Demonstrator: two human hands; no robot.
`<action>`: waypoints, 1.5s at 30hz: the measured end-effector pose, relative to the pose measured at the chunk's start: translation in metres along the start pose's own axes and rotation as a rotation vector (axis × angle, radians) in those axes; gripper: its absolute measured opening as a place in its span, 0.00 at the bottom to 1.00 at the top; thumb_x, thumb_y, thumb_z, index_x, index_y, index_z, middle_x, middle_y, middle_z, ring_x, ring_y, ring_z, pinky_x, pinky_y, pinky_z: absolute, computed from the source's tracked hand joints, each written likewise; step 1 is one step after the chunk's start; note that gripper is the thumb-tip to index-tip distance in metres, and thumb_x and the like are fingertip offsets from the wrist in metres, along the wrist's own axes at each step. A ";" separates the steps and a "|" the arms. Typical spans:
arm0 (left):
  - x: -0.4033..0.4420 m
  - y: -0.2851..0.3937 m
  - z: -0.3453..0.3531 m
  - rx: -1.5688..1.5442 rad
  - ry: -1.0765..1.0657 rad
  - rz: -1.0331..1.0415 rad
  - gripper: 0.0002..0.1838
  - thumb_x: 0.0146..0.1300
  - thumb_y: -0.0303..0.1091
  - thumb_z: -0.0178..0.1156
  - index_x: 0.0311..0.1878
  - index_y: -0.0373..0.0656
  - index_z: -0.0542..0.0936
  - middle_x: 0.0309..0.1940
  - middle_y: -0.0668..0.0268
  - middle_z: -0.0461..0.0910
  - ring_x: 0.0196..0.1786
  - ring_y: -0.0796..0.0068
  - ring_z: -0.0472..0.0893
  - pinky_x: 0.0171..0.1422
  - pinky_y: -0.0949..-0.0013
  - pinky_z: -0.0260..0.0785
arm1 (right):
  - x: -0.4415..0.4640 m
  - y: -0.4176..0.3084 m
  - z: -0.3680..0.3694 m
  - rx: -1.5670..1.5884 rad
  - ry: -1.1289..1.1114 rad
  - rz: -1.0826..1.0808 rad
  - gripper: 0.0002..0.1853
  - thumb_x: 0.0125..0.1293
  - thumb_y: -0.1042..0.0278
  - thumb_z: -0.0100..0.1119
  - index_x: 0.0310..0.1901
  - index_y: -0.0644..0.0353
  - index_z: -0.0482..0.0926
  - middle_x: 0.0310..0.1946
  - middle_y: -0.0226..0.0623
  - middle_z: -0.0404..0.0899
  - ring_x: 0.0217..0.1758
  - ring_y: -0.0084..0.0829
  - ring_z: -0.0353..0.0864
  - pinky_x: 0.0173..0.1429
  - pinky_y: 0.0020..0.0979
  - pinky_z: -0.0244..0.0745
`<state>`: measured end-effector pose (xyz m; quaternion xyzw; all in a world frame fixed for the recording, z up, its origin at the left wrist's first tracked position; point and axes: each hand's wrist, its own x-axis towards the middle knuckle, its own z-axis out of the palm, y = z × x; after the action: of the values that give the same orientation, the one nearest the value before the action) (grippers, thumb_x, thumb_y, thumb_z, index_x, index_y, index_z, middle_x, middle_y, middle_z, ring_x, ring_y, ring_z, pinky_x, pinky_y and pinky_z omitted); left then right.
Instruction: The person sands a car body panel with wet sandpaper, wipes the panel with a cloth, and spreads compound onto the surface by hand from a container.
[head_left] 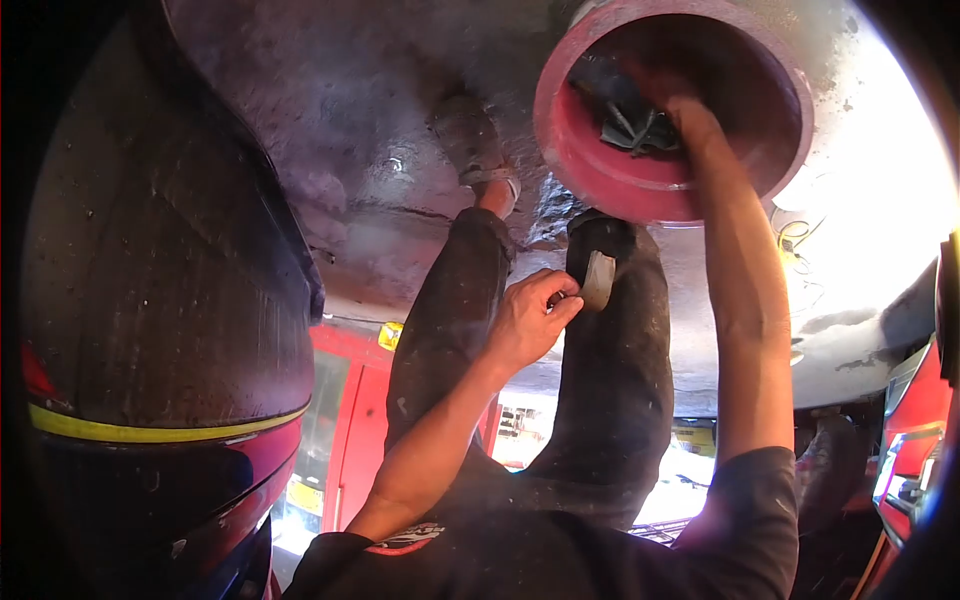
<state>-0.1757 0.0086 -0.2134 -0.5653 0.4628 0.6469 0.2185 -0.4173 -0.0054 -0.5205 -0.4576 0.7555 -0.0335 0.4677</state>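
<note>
My left hand (535, 312) is above my lap with thumb and fingers pinched together. A small curved, pale grey strip (598, 280) is at its fingertips, over my right trouser leg. My right arm reaches down into a round red bucket (622, 186) at the top right. Inside it my right hand (682, 104) is blurred and in shadow, so its fingers cannot be made out. Beside that hand lies a dark, crumpled item (640, 132) with lighter edges.
A large dark panel with a yellow stripe (165, 432) fills the left side. My sandalled foot (495, 188) rests on the stained grey floor (350, 130). A thin yellowish cable (795, 238) lies right of the bucket. Red equipment (915, 420) stands at the right edge.
</note>
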 end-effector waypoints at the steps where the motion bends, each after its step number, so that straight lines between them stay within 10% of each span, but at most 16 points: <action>1: 0.002 0.001 0.000 0.008 -0.002 0.004 0.08 0.62 0.30 0.67 0.40 0.36 0.81 0.34 0.59 0.82 0.33 0.64 0.80 0.40 0.63 0.71 | 0.007 0.003 0.003 -0.025 -0.097 0.083 0.35 0.71 0.38 0.54 0.63 0.65 0.76 0.58 0.55 0.80 0.59 0.53 0.81 0.62 0.46 0.76; 7: 0.004 0.001 -0.003 0.039 0.007 0.006 0.09 0.62 0.30 0.68 0.40 0.35 0.81 0.34 0.61 0.83 0.32 0.71 0.80 0.39 0.68 0.72 | -0.033 0.030 -0.005 1.039 -0.214 0.214 0.30 0.70 0.46 0.63 0.59 0.67 0.79 0.48 0.41 0.85 0.50 0.34 0.85 0.55 0.36 0.80; 11: 0.003 -0.005 0.008 0.036 -0.020 0.033 0.09 0.62 0.30 0.68 0.40 0.35 0.81 0.34 0.61 0.83 0.32 0.72 0.80 0.39 0.69 0.72 | -0.055 -0.013 -0.067 0.948 -0.244 0.701 0.23 0.71 0.54 0.65 0.54 0.69 0.82 0.40 0.40 0.87 0.44 0.26 0.86 0.51 0.31 0.81; 14: 0.004 -0.005 0.007 0.010 -0.010 0.028 0.09 0.62 0.30 0.68 0.41 0.35 0.81 0.34 0.61 0.83 0.31 0.74 0.79 0.38 0.69 0.71 | -0.082 -0.027 -0.089 1.278 -0.119 0.679 0.25 0.69 0.53 0.67 0.52 0.72 0.81 0.40 0.48 0.87 0.44 0.36 0.87 0.51 0.36 0.81; 17: 0.005 -0.001 0.005 0.014 -0.009 0.010 0.10 0.61 0.30 0.69 0.41 0.35 0.82 0.34 0.62 0.83 0.31 0.75 0.78 0.38 0.69 0.71 | -0.101 -0.038 -0.100 0.117 0.257 0.378 0.17 0.66 0.60 0.65 0.43 0.70 0.84 0.37 0.58 0.84 0.42 0.52 0.85 0.51 0.45 0.79; 20: 0.005 0.001 0.004 0.006 -0.004 0.015 0.10 0.61 0.30 0.69 0.41 0.35 0.82 0.34 0.62 0.83 0.31 0.75 0.78 0.37 0.69 0.71 | -0.101 -0.053 -0.090 -0.193 0.441 -0.010 0.16 0.63 0.60 0.65 0.43 0.66 0.83 0.42 0.61 0.82 0.45 0.63 0.80 0.52 0.52 0.77; 24: 0.005 0.003 0.002 -0.009 -0.004 0.000 0.10 0.62 0.30 0.68 0.41 0.35 0.82 0.34 0.62 0.83 0.31 0.74 0.79 0.38 0.69 0.71 | -0.081 -0.044 -0.042 -0.237 0.083 0.136 0.20 0.62 0.55 0.67 0.49 0.60 0.81 0.47 0.55 0.83 0.48 0.55 0.82 0.53 0.51 0.76; 33: 0.005 0.000 0.005 0.026 -0.008 0.021 0.11 0.61 0.32 0.68 0.42 0.35 0.82 0.36 0.61 0.83 0.34 0.69 0.81 0.39 0.67 0.73 | -0.056 -0.004 -0.012 -0.119 0.063 0.140 0.17 0.65 0.59 0.64 0.49 0.64 0.84 0.39 0.51 0.86 0.47 0.49 0.86 0.54 0.44 0.79; 36: 0.004 -0.001 0.004 0.015 0.000 0.036 0.10 0.63 0.31 0.67 0.42 0.35 0.82 0.35 0.61 0.83 0.34 0.73 0.81 0.39 0.68 0.72 | -0.075 -0.028 -0.070 0.583 0.079 0.190 0.18 0.64 0.57 0.66 0.45 0.66 0.85 0.38 0.50 0.87 0.43 0.44 0.87 0.50 0.38 0.78; 37: 0.004 0.001 0.003 -0.025 0.029 0.019 0.09 0.63 0.30 0.65 0.42 0.35 0.81 0.32 0.60 0.82 0.32 0.72 0.80 0.38 0.67 0.72 | -0.084 -0.030 -0.083 0.719 0.018 0.212 0.17 0.65 0.59 0.67 0.43 0.68 0.84 0.32 0.40 0.85 0.37 0.29 0.83 0.44 0.32 0.74; 45: 0.018 0.055 -0.029 -0.104 0.163 0.167 0.13 0.65 0.26 0.58 0.52 0.38 0.80 0.23 0.63 0.72 0.25 0.75 0.72 0.33 0.68 0.68 | -0.156 -0.046 -0.124 1.200 -0.214 0.221 0.16 0.71 0.55 0.66 0.45 0.62 0.84 0.32 0.25 0.80 0.36 0.19 0.74 0.46 0.26 0.72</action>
<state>-0.2096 -0.0464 -0.2090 -0.5863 0.4902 0.6377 0.0959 -0.4560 0.0338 -0.3238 -0.0347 0.5970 -0.3577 0.7172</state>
